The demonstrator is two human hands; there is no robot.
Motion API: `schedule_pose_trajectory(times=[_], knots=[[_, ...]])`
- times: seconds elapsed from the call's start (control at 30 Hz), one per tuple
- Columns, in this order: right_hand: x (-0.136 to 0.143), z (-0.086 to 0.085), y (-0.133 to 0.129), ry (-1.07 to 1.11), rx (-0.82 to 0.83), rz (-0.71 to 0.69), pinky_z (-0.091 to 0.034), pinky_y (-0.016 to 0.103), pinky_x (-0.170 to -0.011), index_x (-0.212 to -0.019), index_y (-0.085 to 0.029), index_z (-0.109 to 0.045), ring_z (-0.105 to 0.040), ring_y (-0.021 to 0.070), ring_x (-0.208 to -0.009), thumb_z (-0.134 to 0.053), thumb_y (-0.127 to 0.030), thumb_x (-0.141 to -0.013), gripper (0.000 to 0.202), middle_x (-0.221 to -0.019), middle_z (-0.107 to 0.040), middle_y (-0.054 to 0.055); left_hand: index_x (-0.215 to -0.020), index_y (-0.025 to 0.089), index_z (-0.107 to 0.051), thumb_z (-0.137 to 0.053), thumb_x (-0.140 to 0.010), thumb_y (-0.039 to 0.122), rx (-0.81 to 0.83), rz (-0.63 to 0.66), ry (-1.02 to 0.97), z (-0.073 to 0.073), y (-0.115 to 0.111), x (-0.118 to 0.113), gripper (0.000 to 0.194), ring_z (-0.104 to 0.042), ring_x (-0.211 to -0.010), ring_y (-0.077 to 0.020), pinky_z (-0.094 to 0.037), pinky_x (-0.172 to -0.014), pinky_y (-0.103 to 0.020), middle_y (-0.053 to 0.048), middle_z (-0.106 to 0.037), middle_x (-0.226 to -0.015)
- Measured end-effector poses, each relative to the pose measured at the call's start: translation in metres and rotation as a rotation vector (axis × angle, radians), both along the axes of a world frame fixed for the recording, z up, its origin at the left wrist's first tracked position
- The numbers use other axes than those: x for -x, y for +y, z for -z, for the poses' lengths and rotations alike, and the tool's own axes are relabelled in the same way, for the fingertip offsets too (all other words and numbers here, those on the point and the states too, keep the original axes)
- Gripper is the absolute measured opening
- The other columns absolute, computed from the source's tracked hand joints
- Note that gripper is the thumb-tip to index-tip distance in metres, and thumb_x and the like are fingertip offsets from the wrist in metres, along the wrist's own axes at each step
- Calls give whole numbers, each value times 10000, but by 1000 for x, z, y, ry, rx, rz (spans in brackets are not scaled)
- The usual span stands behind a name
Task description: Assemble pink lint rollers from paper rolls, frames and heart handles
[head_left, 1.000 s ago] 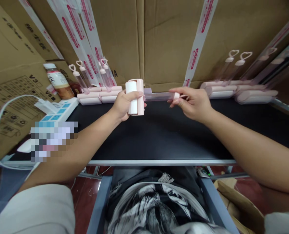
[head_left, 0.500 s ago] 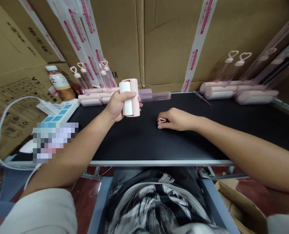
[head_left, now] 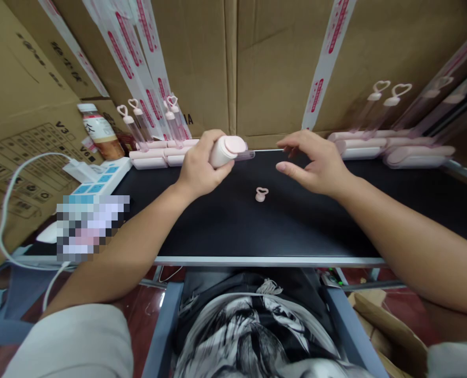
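I have a pink-and-white rounded plastic body [head_left: 224, 152] in my left hand [head_left: 199, 170], my fingers and thumb wrapped around it, one end facing me. It is held up over the far half of the smooth black tabletop [head_left: 217, 231], and a see-through pink plastic tube [head_left: 249, 155] sticks out past it to the right. Just nearer to me, a small pale-pink cap with a heart-shaped loop [head_left: 260, 198] rests on the black surface, between my two hands and apart from both. My right hand [head_left: 315, 164] is released, thumb and fingers spread apart, to the right of the tube and pointing towards it. Along the back edge, a left-hand group of pink-and-white pieces [head_left: 148, 159] lies with heart-topped tubes rising from it; a similar right-hand group [head_left: 363, 148] is beyond my right hand. At the far left, a white power strip with blue sockets [head_left: 106, 178] has a white plug [head_left: 82, 172] on it, near a white-capped bottle of brown drink [head_left: 102, 134]. Brown cardboard [head_left: 272, 63] stands behind everything, with red-and-white tape [head_left: 331, 42] down it.
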State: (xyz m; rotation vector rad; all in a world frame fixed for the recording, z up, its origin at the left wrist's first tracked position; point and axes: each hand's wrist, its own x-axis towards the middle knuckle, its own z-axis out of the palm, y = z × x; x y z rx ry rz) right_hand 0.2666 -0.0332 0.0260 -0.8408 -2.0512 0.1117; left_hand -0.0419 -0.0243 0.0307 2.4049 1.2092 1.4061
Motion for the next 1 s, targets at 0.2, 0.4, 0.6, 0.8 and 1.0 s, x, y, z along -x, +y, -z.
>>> schedule_pose_trajectory(times=[0.2,0.4,0.6,0.8,1.0], knots=[[21,11,-5,-193,-339,-169,-582,546,-1022,-1350,-313,-702,-692,336,-1222,-712,-274,-970,382,-1354,-719,129,-1320,205,-695,-719,-901,257,-175,71,352,22,7,-25,423,-665,-1196,-357,-483,-1059,-492,-143,-732,-1260],[31,18,1,-237,-488,-198,-581,429,-854,-1246,-260,-664,-661,270,-1000,-662,-81,-901,389,-1131,-708,101,-1367,157,-651,-641,-967,247,-342,71,546,33,9,-32,410,-653,-1097,-332,-459,-926,-458,-150,-745,-1214],[37,15,4,-265,-540,-214,-545,397,-806,-1044,-251,-565,-594,247,-874,-616,-45,-803,321,-987,-662,64,-1242,137,-659,-642,-986,391,-413,120,541,29,6,-36,361,-657,-1032,-328,-448,-895,-454,-160,-746,-1178],[40,11,-1,-260,-543,-228,-478,378,-731,-920,-268,-486,-516,228,-780,-626,-106,-773,260,-856,-571,31,-1191,142,-662,-456,-1077,647,-445,186,542,31,9,-39,557,-633,-947,-314,-441,-864,-454,-149,-719,-1059],[41,10,0,-271,-514,-239,-446,374,-719,-901,-270,-466,-479,217,-747,-620,-108,-755,267,-830,-546,19,-1159,135,-663,-275,-1104,743,-580,166,580,35,21,-40,723,-614,-889,-294,-418,-795,-423,-135,-692,-981]])
